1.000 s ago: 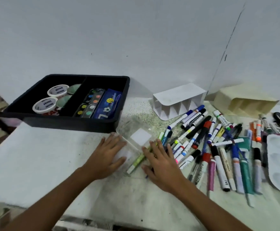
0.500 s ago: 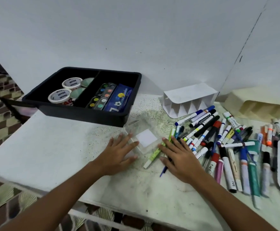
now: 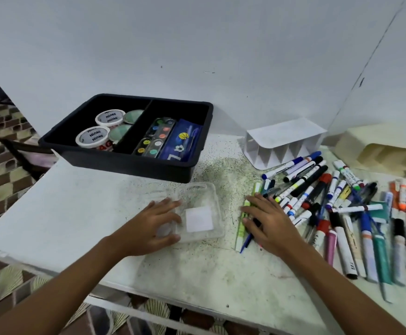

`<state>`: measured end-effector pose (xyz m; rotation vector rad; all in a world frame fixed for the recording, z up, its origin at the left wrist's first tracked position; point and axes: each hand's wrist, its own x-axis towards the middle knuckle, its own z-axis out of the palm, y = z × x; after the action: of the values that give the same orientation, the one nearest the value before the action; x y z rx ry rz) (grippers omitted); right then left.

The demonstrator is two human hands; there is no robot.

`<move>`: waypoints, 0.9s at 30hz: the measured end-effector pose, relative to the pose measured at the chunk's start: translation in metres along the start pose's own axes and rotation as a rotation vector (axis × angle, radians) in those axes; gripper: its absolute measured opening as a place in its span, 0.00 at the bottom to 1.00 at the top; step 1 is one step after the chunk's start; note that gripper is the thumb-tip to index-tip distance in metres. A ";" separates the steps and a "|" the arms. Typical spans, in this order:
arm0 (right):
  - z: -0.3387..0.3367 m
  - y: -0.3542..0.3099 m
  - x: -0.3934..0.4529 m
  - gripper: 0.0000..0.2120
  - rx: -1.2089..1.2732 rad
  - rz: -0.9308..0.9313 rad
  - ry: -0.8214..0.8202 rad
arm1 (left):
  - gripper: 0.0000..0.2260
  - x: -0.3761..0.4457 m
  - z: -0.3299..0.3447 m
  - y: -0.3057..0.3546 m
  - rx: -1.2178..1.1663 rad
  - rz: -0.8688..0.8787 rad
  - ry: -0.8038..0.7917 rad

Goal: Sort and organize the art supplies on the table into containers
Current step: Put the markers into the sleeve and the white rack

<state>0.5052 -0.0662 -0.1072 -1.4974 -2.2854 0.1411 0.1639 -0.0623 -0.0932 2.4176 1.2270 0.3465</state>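
Note:
A clear plastic box [image 3: 203,204] with a white label lies flat on the white table [image 3: 81,213]. My left hand [image 3: 156,223] grips its left end, fingers over the rim and thumb at the near edge. My right hand [image 3: 269,221] lies flat, fingers spread, on a green marker [image 3: 241,226] and a blue pen [image 3: 246,241] at the left edge of the marker pile [image 3: 342,206]. The pile spreads across the table's right half.
A black two-part tray [image 3: 134,163] at the back holds paint tubs [image 3: 93,137] on the left, a watercolour palette [image 3: 154,136] and a blue case on the right. A white divided holder [image 3: 281,143] and a cream one [image 3: 385,146] lie on their sides by the wall.
The clear box has slid left, away from the markers, with my left hand now gripping its end. My right hand stayed on the green marker. The camera view shifted left.

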 end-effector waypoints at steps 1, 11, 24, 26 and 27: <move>0.001 -0.001 0.001 0.29 -0.001 -0.010 -0.003 | 0.22 -0.001 -0.003 -0.002 -0.010 0.000 0.000; -0.014 -0.007 -0.006 0.16 0.151 -0.003 0.240 | 0.17 0.048 0.001 0.040 0.168 0.202 0.174; -0.033 0.010 -0.052 0.51 -0.202 0.467 -0.139 | 0.36 0.134 0.063 0.098 0.367 0.245 -0.214; -0.028 0.011 -0.052 0.45 -0.179 0.437 -0.082 | 0.37 0.131 0.064 0.088 0.373 0.259 -0.180; -0.025 0.012 -0.052 0.42 -0.178 0.424 -0.066 | 0.36 0.131 0.063 0.083 0.379 0.260 -0.165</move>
<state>0.5430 -0.1111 -0.1019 -2.0839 -2.0399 0.1087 0.3239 -0.0157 -0.1063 2.8715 0.9782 -0.0201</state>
